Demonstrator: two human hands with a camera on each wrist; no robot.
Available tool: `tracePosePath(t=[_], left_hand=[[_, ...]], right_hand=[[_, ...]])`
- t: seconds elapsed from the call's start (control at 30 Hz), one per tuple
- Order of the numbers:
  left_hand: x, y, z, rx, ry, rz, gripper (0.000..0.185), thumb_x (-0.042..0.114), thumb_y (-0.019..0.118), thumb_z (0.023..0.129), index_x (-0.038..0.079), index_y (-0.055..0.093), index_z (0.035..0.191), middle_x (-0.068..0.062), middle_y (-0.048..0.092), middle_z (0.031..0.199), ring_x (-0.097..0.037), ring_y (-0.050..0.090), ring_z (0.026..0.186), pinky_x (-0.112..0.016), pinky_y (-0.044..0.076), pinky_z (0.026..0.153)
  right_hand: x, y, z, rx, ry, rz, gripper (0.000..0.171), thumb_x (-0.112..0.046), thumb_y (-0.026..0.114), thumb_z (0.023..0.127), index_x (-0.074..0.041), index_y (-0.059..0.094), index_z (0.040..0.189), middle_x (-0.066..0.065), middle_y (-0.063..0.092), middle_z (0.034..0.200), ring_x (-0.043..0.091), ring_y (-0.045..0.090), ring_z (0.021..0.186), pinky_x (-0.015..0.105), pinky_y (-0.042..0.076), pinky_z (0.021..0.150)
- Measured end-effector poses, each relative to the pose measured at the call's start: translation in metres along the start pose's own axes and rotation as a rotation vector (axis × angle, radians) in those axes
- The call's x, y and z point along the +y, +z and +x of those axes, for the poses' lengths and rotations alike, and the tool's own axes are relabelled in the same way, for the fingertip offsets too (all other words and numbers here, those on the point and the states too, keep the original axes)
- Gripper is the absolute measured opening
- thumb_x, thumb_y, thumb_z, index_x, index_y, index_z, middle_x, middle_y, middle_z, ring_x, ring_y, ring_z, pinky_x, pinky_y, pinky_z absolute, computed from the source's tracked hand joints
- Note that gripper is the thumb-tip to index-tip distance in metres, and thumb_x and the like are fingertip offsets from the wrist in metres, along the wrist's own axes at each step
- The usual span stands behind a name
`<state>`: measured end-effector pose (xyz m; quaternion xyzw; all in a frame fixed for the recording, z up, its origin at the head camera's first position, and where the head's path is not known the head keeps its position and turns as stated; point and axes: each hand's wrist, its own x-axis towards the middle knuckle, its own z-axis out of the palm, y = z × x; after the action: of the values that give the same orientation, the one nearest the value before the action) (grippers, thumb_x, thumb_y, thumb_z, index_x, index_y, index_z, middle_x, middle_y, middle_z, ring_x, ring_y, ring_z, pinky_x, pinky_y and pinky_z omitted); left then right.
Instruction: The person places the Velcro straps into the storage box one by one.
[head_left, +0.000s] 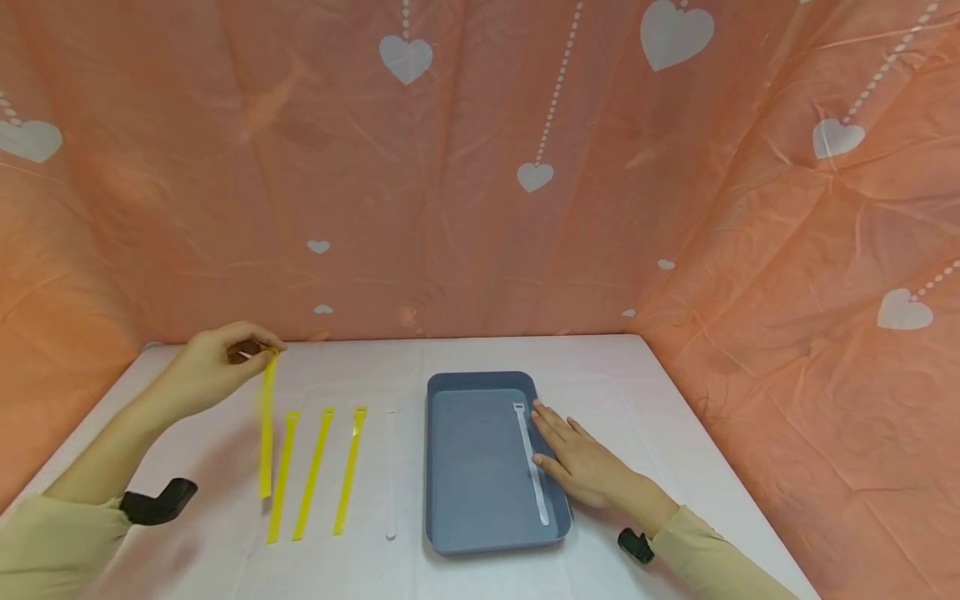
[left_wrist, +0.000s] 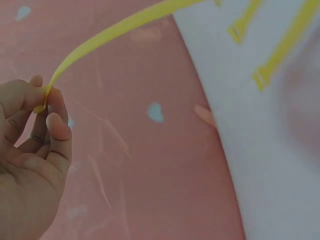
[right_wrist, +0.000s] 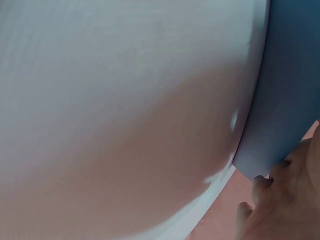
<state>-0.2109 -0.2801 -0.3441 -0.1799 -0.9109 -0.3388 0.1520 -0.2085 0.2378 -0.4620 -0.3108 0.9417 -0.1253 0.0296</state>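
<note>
My left hand (head_left: 213,367) pinches the upper end of a yellow hook-and-loop cable tie (head_left: 266,433), which hangs down above the table's left side. In the left wrist view, thumb and fingertips grip that tie (left_wrist: 117,32) as it arcs away. Three more yellow cable ties (head_left: 283,479) (head_left: 312,475) (head_left: 349,473) lie in a row beside it, slotted heads at the far end. A white cable tie (head_left: 391,475) lies right of them. Inside the grey-blue tray (head_left: 472,467) is another white tie (head_left: 531,462) near the right wall. My right hand (head_left: 588,462), fingers extended, rests against the tray's right rim.
A white cloth covers the table (head_left: 660,433). Orange-pink sheeting with pale hearts (head_left: 465,250) hangs behind and at both sides. Each wrist carries a black camera (head_left: 159,502) (head_left: 636,546). In the right wrist view, the tray's outer wall (right_wrist: 285,85) fills the right side.
</note>
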Motion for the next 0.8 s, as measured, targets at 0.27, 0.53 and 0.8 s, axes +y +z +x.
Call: tracePosePath(t=[0.27, 0.53, 0.8], left_hand=[[0.027, 0.02, 0.014, 0.005, 0.004, -0.124, 0.015, 0.004, 0.067, 0.1, 0.004, 0.072, 0.114, -0.012, 0.072, 0.106, -0.002, 0.063, 0.085, -0.015, 0.049, 0.073], [0.05, 0.044, 0.029, -0.039, -0.004, -0.228, 0.014, 0.006, 0.066, 0.101, 0.003, 0.071, 0.114, -0.012, 0.069, 0.104, -0.011, 0.064, 0.088, -0.019, 0.052, 0.077], [0.064, 0.066, 0.043, -0.096, 0.01, -0.351, 0.014, 0.006, 0.067, 0.101, 0.004, 0.071, 0.114, -0.011, 0.069, 0.104, -0.017, 0.064, 0.085, -0.023, 0.051, 0.076]], right_hand=[[0.0, 0.0, 0.001, -0.004, 0.009, 0.001, 0.07, -0.042, 0.042, 0.112, 0.001, 0.022, 0.163, 0.014, 0.013, 0.173, 0.034, 0.019, 0.158, 0.057, 0.018, 0.125], [-0.002, 0.001, 0.003, 0.002, 0.005, 0.015, 0.069, -0.042, 0.041, 0.112, 0.002, 0.022, 0.163, 0.014, 0.014, 0.173, 0.034, 0.019, 0.158, 0.057, 0.017, 0.125], [-0.001, 0.001, 0.005, 0.001, 0.016, 0.012, 0.069, -0.042, 0.041, 0.112, 0.001, 0.022, 0.163, 0.014, 0.014, 0.173, 0.034, 0.019, 0.158, 0.057, 0.018, 0.125]])
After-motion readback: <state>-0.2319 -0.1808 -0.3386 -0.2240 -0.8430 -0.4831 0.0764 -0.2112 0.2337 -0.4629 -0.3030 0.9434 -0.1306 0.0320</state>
